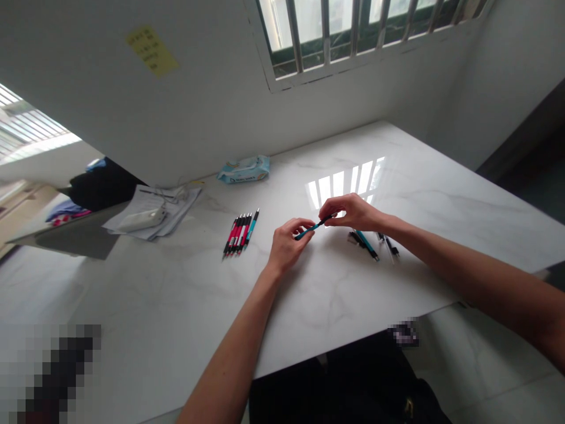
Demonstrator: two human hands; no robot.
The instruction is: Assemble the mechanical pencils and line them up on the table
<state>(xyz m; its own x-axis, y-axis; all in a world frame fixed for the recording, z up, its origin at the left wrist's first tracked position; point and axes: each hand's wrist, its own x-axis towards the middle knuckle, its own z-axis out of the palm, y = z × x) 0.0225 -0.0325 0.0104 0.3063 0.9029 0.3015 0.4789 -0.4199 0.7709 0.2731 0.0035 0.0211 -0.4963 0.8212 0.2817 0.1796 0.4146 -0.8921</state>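
Observation:
A blue pen barrel [305, 232] is pinched in the fingers of my left hand [286, 242]. My right hand [353, 211] closes on a black pen part [326, 219] that lines up with the barrel's end; whether the two are joined I cannot tell. Left of my hands lies a row of several pens [238, 234], mostly red and black, with a blue one [251, 228] at its right side. Under my right wrist lie another blue barrel [366, 244] and loose black pen parts [388, 244], partly hidden by the forearm.
A blue pack of wipes [245, 170] stands by the wall. Papers [154, 215] with a white item on top lie at the table's left. The white marble-patterned table [344, 294] ends near my lap. A barred window [353, 35] is above.

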